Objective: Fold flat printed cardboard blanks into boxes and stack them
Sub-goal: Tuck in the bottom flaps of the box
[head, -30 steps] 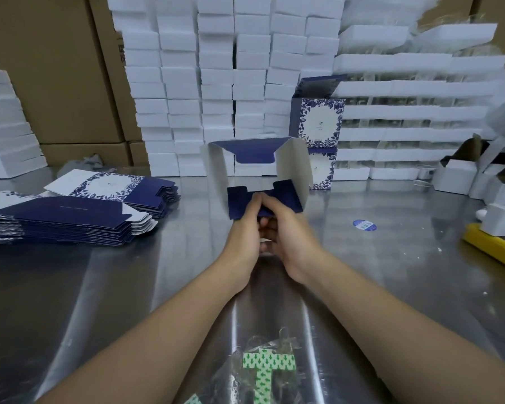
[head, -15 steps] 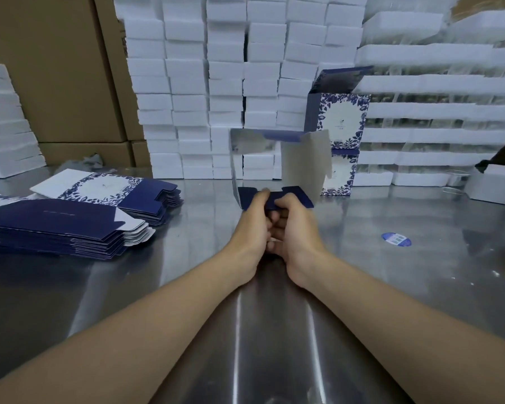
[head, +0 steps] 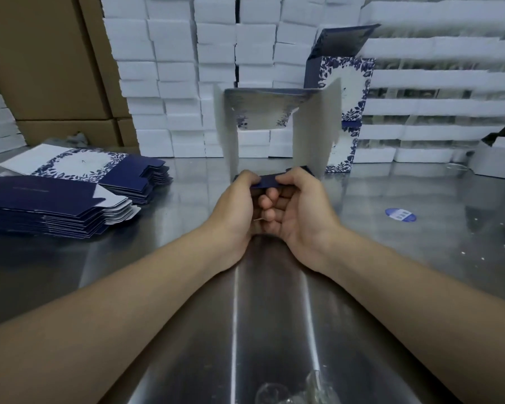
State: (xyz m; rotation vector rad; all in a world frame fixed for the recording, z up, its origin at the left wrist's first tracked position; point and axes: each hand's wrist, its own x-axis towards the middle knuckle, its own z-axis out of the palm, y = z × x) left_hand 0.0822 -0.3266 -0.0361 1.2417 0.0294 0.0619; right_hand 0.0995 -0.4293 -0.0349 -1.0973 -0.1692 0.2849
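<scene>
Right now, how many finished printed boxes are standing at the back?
2, stacked behind the held box: lower box on the table, upper box on it, lid up. The held box partly covers both; more may be hidden.

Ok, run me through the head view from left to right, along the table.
stack of flat blanks → half-folded box → blue sticker → white open box at the right edge.
</scene>
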